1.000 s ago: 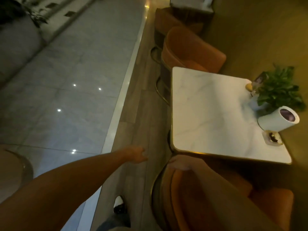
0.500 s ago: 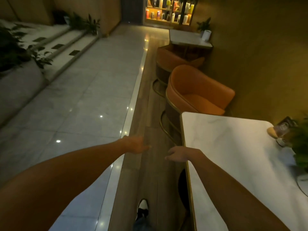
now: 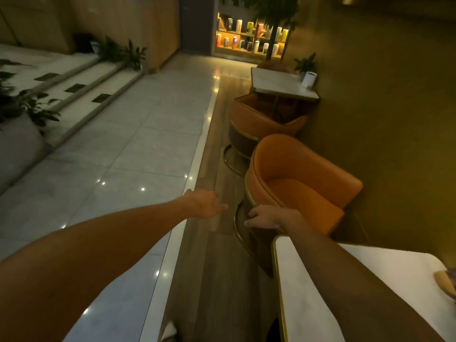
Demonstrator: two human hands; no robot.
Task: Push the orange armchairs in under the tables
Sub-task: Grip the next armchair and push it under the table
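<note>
An orange armchair [image 3: 299,178] stands just beyond the near white marble table [image 3: 318,292], its seat facing that table and drawn out from it. My right hand [image 3: 267,216] reaches over the table's corner, fingers spread, close to the chair's near arm; contact is unclear. Over the wooden floor strip, my left hand [image 3: 204,203] hangs open and holds nothing. Further on, a second orange armchair [image 3: 261,122] sits tucked against the far marble table [image 3: 278,83].
A wall runs along the right of the tables. A glossy tiled floor [image 3: 111,156] lies left, with steps and planters [image 3: 27,107] beyond. A lit shelf [image 3: 249,37] closes the corridor's end. A plant and white cylinder [image 3: 309,79] stand on the far table.
My view has moved forward past the near chair and along the table. My right hand left that chair's back and now reaches toward the chair beyond the table. My left hand stays open.
</note>
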